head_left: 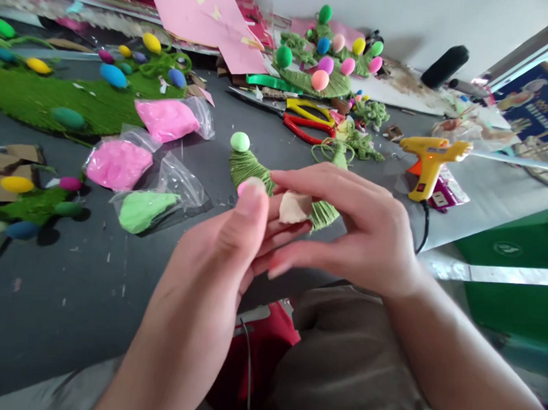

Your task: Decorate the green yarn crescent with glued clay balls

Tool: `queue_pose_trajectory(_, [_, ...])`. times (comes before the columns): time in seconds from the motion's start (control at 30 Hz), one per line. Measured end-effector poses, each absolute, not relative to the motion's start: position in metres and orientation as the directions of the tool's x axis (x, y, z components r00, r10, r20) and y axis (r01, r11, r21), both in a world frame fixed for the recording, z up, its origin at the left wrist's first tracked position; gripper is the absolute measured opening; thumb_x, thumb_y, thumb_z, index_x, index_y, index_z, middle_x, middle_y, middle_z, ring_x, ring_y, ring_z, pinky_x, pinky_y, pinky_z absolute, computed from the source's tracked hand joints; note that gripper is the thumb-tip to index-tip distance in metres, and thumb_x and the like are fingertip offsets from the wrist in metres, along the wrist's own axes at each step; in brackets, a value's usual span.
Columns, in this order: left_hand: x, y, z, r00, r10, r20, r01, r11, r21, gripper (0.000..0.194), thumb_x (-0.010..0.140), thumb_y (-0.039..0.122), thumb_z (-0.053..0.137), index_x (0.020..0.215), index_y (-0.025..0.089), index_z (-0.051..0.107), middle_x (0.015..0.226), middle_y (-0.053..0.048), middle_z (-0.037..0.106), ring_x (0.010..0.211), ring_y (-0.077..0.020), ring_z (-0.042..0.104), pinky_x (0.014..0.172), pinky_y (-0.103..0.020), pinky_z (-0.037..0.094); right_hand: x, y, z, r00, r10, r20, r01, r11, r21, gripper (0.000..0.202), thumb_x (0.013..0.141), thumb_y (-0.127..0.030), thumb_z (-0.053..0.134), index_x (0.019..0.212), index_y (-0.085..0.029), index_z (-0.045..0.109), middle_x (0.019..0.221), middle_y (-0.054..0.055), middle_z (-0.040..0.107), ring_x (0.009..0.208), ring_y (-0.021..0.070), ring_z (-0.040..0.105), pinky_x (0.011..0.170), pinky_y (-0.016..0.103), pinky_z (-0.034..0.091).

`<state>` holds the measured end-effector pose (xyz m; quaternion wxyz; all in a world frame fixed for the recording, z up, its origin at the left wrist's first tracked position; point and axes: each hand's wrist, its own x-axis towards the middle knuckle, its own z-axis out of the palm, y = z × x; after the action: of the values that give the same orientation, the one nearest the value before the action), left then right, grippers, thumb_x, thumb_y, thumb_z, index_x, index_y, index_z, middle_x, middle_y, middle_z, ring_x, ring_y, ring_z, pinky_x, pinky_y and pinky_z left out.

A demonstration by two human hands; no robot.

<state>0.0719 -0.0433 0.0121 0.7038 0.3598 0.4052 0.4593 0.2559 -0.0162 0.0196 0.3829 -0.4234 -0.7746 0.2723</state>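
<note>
A small cream-coloured lump [295,207], which looks like soft modelling clay, rests on the fingers of my left hand [220,245]. That hand's thumb points up, apart from the lump. My right hand [365,229] curves around the lump, its forefinger and thumb spread wide on either side and lying near my left fingers. Whether its hidden fingers touch the lump I cannot tell. Behind both hands lies a green yarn-wrapped shape [248,165], partly covered, with a pale green ball [239,141] at its tip and a bit of pink near my left thumb.
Bags of pink clay [119,163] and green clay [146,211] lie to the left, near green pieces with coloured balls [112,76]. Red-handled pliers [306,128] and scissors lie beyond. A yellow glue gun [429,162] stands at right, its cord hanging down. A decorated green tree [316,78] is at the back.
</note>
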Motion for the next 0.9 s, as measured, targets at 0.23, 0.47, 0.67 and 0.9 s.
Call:
queue_pose_trajectory(0.23, [0.068, -0.035, 0.009, 0.445, 0.829, -0.340, -0.471, 0.539, 0.698, 0.060, 0.105, 0.067, 0.040, 0.125, 0.028, 0.081, 0.132, -0.006, 0.078, 0.139, -0.0368, 0.065, 0.108, -0.051, 0.061, 0.250, -0.020, 0.021, -0.115, 0.912, 0.394, 0.483, 0.398, -0.780, 0.018, 0.103, -0.035, 0.068, 0.114, -0.030, 0.082, 0.110, 0.003, 0.083, 0.101, 0.0224, 0.079, 0.093, 0.038, 0.065])
queue_pose_trajectory(0.47, [0.063, -0.037, 0.012, 0.529, 0.785, -0.323, -0.518, 0.600, 0.610, 0.064, 0.102, 0.074, 0.043, 0.132, 0.028, 0.077, 0.148, -0.008, 0.070, 0.148, -0.0391, 0.055, 0.111, -0.054, 0.058, 0.253, -0.012, 0.015, 0.118, 0.864, 0.489, 0.392, 0.412, -0.823, 0.018, 0.102, -0.037, 0.071, 0.094, -0.026, 0.082, 0.077, -0.001, 0.074, 0.071, 0.0144, 0.070, 0.070, 0.030, 0.059])
queue_pose_trajectory(0.67, [0.064, -0.037, 0.015, 0.569, 0.780, -0.260, -0.547, 0.595, 0.589, 0.072, 0.100, 0.080, 0.036, 0.116, 0.025, 0.080, 0.138, -0.010, 0.073, 0.148, -0.0383, 0.055, 0.114, -0.054, 0.057, 0.239, -0.015, 0.007, -0.218, 0.787, 0.578, 0.462, 0.604, -0.649, 0.012, 0.096, -0.031, 0.079, 0.106, -0.034, 0.085, 0.117, 0.003, 0.079, 0.107, 0.0228, 0.074, 0.101, 0.041, 0.059])
queue_pose_trajectory(0.9, [0.059, -0.035, 0.018, 0.639, 0.746, -0.190, -0.586, 0.631, 0.509, 0.083, 0.099, 0.084, 0.032, 0.129, 0.021, 0.077, 0.150, -0.013, 0.067, 0.159, -0.0400, 0.040, 0.121, -0.056, 0.049, 0.236, -0.017, 0.009, -0.092, 0.911, 0.402, 0.328, 0.409, -0.852, 0.018, 0.103, -0.042, 0.067, 0.108, -0.034, 0.082, 0.106, 0.003, 0.082, 0.098, 0.0223, 0.078, 0.091, 0.039, 0.064])
